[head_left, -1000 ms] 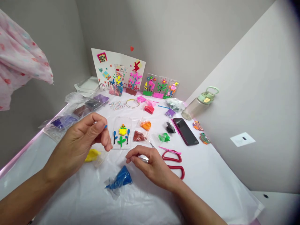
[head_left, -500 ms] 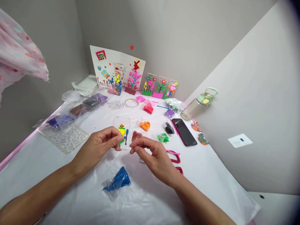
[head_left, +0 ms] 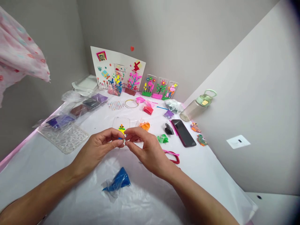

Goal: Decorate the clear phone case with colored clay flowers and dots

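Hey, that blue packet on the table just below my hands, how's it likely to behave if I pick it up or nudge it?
The blue packet will probably be floppy at its edge, where the clear wrapping is loose and crumpled. It seems unlikely to roll, given its angular, pointed shape. Nudged, it may slide on the smooth-looking white cover.

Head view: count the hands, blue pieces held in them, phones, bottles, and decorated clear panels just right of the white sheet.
Left hand and right hand: 2
Blue piece: 1
Phone: 1
Bottle: 1
Clear panels: 3
Total: 8
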A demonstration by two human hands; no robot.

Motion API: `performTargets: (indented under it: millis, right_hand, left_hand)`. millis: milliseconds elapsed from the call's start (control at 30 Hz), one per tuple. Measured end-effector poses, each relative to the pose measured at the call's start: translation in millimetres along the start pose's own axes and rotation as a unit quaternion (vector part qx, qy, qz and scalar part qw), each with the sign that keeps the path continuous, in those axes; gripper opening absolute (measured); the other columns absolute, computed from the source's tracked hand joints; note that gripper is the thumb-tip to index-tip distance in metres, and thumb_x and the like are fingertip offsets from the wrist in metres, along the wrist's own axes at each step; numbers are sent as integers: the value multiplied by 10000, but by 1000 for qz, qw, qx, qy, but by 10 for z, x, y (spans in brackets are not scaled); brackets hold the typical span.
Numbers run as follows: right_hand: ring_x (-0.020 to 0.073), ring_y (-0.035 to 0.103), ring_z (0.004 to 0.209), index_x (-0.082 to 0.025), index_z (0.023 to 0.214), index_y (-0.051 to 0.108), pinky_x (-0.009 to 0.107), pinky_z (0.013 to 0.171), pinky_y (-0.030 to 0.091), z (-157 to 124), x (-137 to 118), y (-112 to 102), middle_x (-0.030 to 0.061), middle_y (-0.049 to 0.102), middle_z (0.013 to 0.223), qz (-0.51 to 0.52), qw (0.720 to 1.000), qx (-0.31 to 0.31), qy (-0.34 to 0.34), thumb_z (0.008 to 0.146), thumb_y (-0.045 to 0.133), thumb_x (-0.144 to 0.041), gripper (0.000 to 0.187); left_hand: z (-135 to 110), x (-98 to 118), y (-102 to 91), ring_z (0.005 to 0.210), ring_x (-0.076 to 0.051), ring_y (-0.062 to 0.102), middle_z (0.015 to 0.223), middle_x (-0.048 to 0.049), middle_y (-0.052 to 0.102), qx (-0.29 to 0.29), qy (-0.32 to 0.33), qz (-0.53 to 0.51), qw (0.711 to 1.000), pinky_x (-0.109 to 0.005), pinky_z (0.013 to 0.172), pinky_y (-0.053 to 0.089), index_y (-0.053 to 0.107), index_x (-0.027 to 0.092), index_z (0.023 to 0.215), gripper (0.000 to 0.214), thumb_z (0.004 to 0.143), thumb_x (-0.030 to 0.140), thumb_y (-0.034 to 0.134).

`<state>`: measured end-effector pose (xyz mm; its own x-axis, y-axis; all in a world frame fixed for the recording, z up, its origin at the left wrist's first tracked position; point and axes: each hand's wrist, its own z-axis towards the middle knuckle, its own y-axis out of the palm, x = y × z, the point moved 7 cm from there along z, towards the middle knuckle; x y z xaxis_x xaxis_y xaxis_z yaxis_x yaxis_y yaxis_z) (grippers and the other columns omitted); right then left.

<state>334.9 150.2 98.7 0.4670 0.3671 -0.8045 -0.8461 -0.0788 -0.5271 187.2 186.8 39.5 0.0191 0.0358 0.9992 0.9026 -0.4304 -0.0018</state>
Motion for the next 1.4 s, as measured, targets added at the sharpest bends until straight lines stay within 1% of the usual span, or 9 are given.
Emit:
performTargets:
  millis: [167, 300, 367, 467, 633, 767, 1033, 1133, 1400]
  right_hand:
    - [154, 683, 862, -186, 1111, 695, 288, 801, 531, 35, 152, 4, 42, 737, 995, 38, 997, 67, 8, 951, 659, -164, 166]
    - [154, 678, 836, -194, 1065, 707, 272, 750, 531, 39, 261, -20, 31, 735, 945, 77, 992, 95, 44, 948, 647, -178, 132]
    - [153, 678, 836, -200, 1080, 705, 270, 752, 534, 22, 284, -8, 26, 732, 939, 85, 991, 94, 44, 947, 659, -187, 141]
    - [144, 683, 847, -202, 1114, 700, 265, 788, 543, -8, 266, 48, 22, 733, 965, 84, 993, 78, 19, 934, 702, -180, 182]
    - [144, 684, 866, -214, 1138, 694, 280, 832, 543, -33, 177, 131, 27, 733, 1010, 46, 997, 55, -31, 933, 745, -198, 211]
    - [157, 681, 849, -238, 1068, 712, 303, 824, 542, -33, 128, 162, 16, 733, 947, 23, 998, 41, -47, 965, 721, -237, 103]
    - [151, 680, 807, -219, 915, 753, 277, 783, 540, -22, 222, 96, 6, 731, 870, 58, 996, 69, 5, 930, 750, -195, 29]
    - [137, 676, 798, -205, 915, 758, 261, 776, 535, -17, 248, 77, 3, 726, 874, 69, 995, 77, 14, 915, 758, -171, 34]
    - [142, 669, 815, -209, 935, 758, 263, 779, 534, -25, 231, 100, 6, 720, 884, 66, 996, 63, 5, 923, 745, -179, 34]
  left_hand:
    - [5, 12, -166, 767, -153, 649, 737, 25, 656, 59, 18, 1, 998, -267, 846, 553, 739, 252, 835, 392, 935, 623, 655]
    - [15, -65, -270, 867, -151, 696, 895, 30, 714, 95, 2, -37, 995, -270, 933, 553, 760, 295, 1049, 318, 899, 574, 732]
    - [19, -92, -235, 919, -166, 722, 977, 23, 749, 86, -12, -53, 995, -274, 928, 554, 748, 302, 1094, 331, 853, 523, 797]
    - [12, -56, -134, 887, -164, 722, 922, 30, 751, 58, -5, -52, 997, -252, 858, 548, 736, 282, 999, 281, 825, 486, 821]
    - [-3, 38, -26, 745, -149, 654, 727, 29, 678, 25, 18, 47, 998, -247, 761, 518, 705, 244, 799, 337, 934, 545, 641]
    - [-17, 60, 4, 671, -156, 605, 658, 28, 632, 15, 27, 77, 997, -263, 700, 497, 667, 234, 708, 387, 925, 551, 618]
    - [-32, 72, -14, 693, -183, 619, 696, 5, 664, 26, 35, 114, 992, -289, 718, 507, 692, 236, 772, 433, 948, 604, 550]
    - [-21, 60, -30, 717, -185, 631, 721, 10, 663, 35, 19, 120, 992, -288, 726, 506, 735, 250, 884, 379, 931, 600, 594]
    - [-25, 13, -4, 720, -171, 616, 763, 11, 658, 15, 1, 70, 997, -284, 733, 507, 738, 239, 868, 295, 884, 529, 685]
